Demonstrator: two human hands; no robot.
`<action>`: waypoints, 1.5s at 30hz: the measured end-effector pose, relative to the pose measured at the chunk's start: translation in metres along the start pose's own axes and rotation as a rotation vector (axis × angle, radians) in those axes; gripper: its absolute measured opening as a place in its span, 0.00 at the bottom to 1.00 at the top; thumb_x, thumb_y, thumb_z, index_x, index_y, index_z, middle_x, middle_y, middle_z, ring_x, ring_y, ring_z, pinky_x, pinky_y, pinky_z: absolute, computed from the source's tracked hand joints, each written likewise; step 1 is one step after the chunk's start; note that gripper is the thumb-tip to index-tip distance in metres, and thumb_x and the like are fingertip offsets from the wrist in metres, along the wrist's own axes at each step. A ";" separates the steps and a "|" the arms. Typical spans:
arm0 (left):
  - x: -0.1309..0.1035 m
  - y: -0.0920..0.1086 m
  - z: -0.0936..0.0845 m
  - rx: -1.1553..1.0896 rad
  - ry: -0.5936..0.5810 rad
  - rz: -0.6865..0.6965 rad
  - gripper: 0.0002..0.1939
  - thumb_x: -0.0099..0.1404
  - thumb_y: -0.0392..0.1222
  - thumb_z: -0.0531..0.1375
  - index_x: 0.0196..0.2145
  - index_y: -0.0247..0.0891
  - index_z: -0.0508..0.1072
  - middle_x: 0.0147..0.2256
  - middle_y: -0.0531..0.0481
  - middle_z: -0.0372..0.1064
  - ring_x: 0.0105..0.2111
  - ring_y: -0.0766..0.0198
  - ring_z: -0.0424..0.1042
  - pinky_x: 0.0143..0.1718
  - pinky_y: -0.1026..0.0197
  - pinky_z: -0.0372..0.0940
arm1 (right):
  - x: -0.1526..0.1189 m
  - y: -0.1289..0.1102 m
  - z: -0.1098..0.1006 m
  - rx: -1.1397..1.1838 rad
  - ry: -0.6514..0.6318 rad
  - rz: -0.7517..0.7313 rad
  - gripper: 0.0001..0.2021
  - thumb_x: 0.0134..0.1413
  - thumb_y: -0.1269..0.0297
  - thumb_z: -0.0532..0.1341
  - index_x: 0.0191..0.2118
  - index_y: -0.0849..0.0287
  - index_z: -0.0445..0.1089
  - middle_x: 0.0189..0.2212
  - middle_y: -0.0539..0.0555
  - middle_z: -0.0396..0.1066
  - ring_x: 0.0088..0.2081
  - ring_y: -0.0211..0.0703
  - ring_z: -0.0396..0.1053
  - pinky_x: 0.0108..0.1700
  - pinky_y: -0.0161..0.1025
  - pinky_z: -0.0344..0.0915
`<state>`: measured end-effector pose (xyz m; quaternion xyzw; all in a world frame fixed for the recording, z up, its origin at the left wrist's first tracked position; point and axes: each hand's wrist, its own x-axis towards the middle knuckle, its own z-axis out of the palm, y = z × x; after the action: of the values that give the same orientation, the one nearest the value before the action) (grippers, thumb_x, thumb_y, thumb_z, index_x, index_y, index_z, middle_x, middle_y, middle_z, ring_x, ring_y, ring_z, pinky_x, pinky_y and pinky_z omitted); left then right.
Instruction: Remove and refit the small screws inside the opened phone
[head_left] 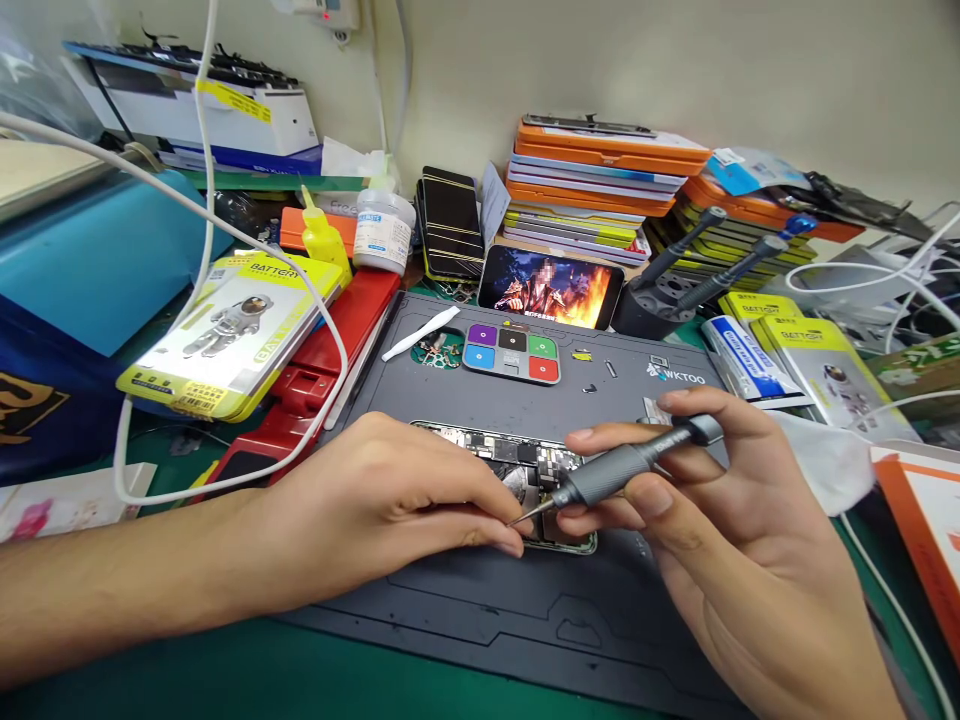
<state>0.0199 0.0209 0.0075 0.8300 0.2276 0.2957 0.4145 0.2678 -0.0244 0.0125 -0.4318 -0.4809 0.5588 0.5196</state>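
An opened smartphone (527, 453) lies on the dark grey repair mat (420, 590), its circuit board and inner parts bare. My right hand (750, 510) grips a grey precision screwdriver (626, 465), tilted with its thin shaft pointing down and left. Over the phone, the thumb and fingers of my left hand (405, 495) are pinched together right at the screwdriver's tip. Whatever is between them, if anything, is too small or hidden to name. My left hand covers the near left part of the phone.
Behind the phone lie a magnetic pad with coloured squares (513, 353), a white pry stick (420, 333) and small loose parts. A propped phone (551, 288) plays video beside a screwdriver stand (652, 305). Battery boxes (232, 330) and a white cable (341, 370) are left.
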 end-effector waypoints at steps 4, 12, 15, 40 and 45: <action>-0.001 0.000 0.000 0.005 -0.004 0.006 0.04 0.73 0.33 0.69 0.44 0.33 0.84 0.39 0.52 0.86 0.38 0.71 0.84 0.44 0.78 0.68 | -0.002 -0.001 0.001 -0.006 -0.014 0.006 0.14 0.68 0.61 0.69 0.52 0.39 0.67 0.44 0.44 0.86 0.34 0.40 0.87 0.40 0.31 0.84; 0.000 -0.001 0.000 0.004 0.012 0.026 0.04 0.72 0.33 0.69 0.44 0.33 0.85 0.38 0.52 0.86 0.37 0.71 0.84 0.43 0.78 0.68 | -0.002 0.003 -0.001 -0.028 0.051 -0.003 0.16 0.69 0.62 0.69 0.55 0.40 0.67 0.44 0.47 0.86 0.33 0.40 0.87 0.40 0.33 0.84; 0.000 -0.001 0.000 0.011 0.015 0.041 0.05 0.72 0.33 0.69 0.45 0.33 0.85 0.39 0.52 0.86 0.37 0.71 0.84 0.44 0.78 0.69 | -0.001 0.003 -0.001 -0.028 0.052 0.006 0.15 0.68 0.61 0.69 0.55 0.40 0.67 0.43 0.47 0.86 0.32 0.41 0.86 0.39 0.33 0.84; -0.001 -0.001 -0.002 -0.010 -0.032 0.064 0.08 0.75 0.30 0.65 0.48 0.36 0.84 0.42 0.49 0.86 0.41 0.65 0.85 0.46 0.72 0.73 | -0.002 -0.001 -0.001 0.004 0.020 0.023 0.15 0.69 0.63 0.68 0.56 0.40 0.68 0.42 0.46 0.86 0.32 0.39 0.86 0.39 0.32 0.84; 0.000 -0.002 -0.001 -0.007 -0.029 0.065 0.09 0.75 0.30 0.65 0.48 0.36 0.84 0.42 0.49 0.86 0.41 0.66 0.85 0.46 0.72 0.73 | -0.002 -0.001 -0.001 -0.012 0.015 0.018 0.16 0.70 0.63 0.68 0.57 0.40 0.67 0.43 0.45 0.86 0.33 0.38 0.86 0.40 0.31 0.84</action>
<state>0.0185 0.0224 0.0062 0.8397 0.1934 0.2976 0.4109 0.2693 -0.0260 0.0129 -0.4433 -0.4766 0.5573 0.5155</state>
